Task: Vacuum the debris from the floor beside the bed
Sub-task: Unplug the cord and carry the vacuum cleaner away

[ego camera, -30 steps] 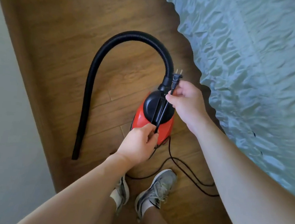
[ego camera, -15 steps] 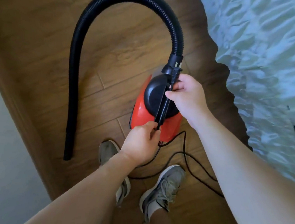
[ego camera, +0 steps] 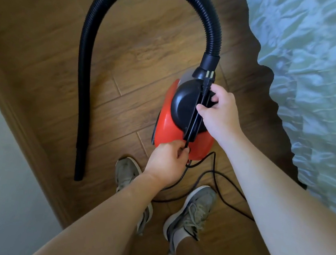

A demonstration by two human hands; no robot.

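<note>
A small red and black vacuum cleaner (ego camera: 168, 127) sits on the wooden floor (ego camera: 129, 42) beside the bed (ego camera: 314, 69). Its black ribbed hose (ego camera: 83, 63) arches up and round to the left, the nozzle end lying on the floor. The black power cord (ego camera: 213, 176) runs taut along the vacuum's top handle, with the plug (ego camera: 209, 76) at the hose collar. My right hand (ego camera: 218, 111) pinches the cord near the plug. My left hand (ego camera: 168, 162) grips the cord at the vacuum's near end. No debris shows on the floor.
Slack cord loops over the floor round my two grey sneakers (ego camera: 192, 215). A pale wall (ego camera: 1, 184) with a wooden skirting board runs along the left. The rumpled pale blue bedspread overhangs the floor on the right.
The view has closed in on the vacuum. The plug has come down from above the vacuum to lie against the hose collar, both hands still holding the cord.
</note>
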